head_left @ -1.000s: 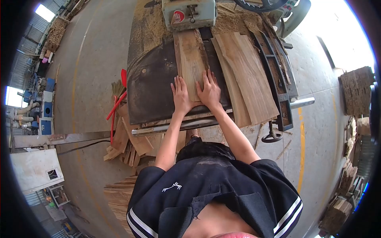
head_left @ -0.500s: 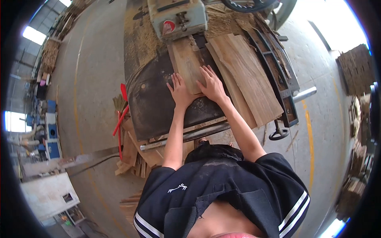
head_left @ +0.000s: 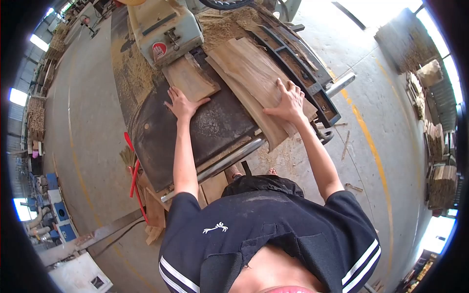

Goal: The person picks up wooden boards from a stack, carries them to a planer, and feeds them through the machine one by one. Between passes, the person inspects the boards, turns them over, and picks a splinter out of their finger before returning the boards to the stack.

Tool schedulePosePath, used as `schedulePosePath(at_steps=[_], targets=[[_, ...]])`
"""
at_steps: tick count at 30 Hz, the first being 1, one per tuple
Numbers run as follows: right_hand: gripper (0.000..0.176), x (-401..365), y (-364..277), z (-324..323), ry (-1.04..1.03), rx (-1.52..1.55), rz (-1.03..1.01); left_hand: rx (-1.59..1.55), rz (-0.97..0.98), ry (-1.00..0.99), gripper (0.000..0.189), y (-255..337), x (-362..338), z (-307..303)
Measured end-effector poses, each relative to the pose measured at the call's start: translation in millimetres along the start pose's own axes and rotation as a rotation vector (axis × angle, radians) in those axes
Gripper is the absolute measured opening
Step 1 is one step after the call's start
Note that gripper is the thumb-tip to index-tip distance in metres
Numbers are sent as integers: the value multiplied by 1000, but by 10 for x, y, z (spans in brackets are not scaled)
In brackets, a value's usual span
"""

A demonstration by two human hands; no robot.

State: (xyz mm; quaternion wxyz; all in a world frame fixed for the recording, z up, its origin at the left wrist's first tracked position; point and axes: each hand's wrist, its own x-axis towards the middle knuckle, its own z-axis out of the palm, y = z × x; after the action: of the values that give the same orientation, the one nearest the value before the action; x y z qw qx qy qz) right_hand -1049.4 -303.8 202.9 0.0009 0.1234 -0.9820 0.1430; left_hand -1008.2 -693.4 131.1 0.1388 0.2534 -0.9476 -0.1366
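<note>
A short wooden board (head_left: 191,80) lies on the dark machine table (head_left: 212,117), its far end under the grey-green machine head (head_left: 166,36). My left hand (head_left: 184,104) touches the near end of that board, thumb stretched out to the right and fingers apart. To the right, longer boards (head_left: 254,80) with wavy edges lie overlapping. My right hand (head_left: 289,102) rests on the top one near its right end, fingers spread, palm down.
Sawdust (head_left: 128,63) covers the table's left side. A black slotted frame (head_left: 293,63) borders the boards on the right, and a metal roller (head_left: 229,158) runs along the near edge. Red handles (head_left: 135,171) stand at the left, with wood offcuts (head_left: 155,215) below.
My right hand has left the short board and moved right onto the longer boards. The short board sits further under the machine head, and the view has shifted to the right.
</note>
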Motion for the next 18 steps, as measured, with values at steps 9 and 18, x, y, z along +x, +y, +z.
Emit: schedulePosePath(at_steps=[9, 18], targets=[[88, -598, 55, -267, -692, 1253, 207, -843, 173, 41, 116, 623, -1731, -205], [61, -1682, -349, 894, -1194, 2158, 715, -748, -193, -64, 164, 1225, -3965, -1069]])
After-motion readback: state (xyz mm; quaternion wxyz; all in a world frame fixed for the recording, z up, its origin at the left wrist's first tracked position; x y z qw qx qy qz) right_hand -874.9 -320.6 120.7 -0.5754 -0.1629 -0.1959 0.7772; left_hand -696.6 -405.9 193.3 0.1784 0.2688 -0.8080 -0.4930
